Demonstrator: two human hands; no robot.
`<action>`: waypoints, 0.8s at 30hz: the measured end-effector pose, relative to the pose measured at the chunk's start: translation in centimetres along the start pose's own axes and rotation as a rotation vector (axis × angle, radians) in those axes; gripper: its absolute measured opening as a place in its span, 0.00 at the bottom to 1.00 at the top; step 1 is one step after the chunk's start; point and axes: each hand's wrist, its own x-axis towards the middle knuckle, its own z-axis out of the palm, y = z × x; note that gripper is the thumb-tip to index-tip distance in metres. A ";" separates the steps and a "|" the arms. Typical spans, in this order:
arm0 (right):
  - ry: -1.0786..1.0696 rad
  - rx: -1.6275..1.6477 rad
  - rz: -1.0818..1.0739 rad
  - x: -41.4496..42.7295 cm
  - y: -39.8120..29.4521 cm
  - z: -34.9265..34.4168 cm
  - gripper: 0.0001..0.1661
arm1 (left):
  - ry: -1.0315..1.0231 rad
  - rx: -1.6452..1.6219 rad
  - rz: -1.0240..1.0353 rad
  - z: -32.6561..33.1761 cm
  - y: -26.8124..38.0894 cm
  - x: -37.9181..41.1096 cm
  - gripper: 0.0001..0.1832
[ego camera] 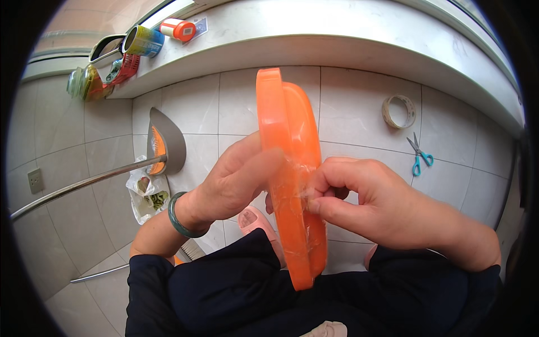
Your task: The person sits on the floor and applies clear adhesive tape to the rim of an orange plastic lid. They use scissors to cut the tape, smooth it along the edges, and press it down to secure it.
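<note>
An orange plastic basin (276, 113) is held up on its edge in front of me, its rim on the left and its base on the right. Clear, wrinkled tape (304, 185) clings to its middle and lower rim. My left hand (236, 181), with a dark green bangle (181, 217) at the wrist, grips the basin from the left; some fingers are hidden behind it. At the basin's right side, my right hand (358, 198) pinches the tape between thumb and forefinger.
A tape roll (398, 111) and turquoise-handled scissors (417, 153) lie on the tiled floor. At left stand a long-handled dustpan (172, 143) and a white plastic bag (143, 198) with scraps. Jars, a can (143, 41) and a red basket (126, 69) sit on the ledge (294, 21).
</note>
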 end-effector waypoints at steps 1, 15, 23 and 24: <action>-0.028 0.037 0.014 0.0 0.0 -0.1 0.10 | -0.016 0.017 -0.007 -0.2 0.1 0.0 0.15; 0.043 0.086 0.052 0.2 0.5 -0.4 0.11 | -0.013 -0.017 -0.044 -0.1 0.4 0.2 0.14; 0.027 -0.083 0.000 0.2 0.5 -0.3 0.09 | -0.058 0.013 -0.108 -0.2 0.1 0.0 0.17; 0.031 -0.109 -0.007 0.3 0.6 -0.3 0.08 | -0.082 0.023 -0.105 -0.5 0.0 0.0 0.20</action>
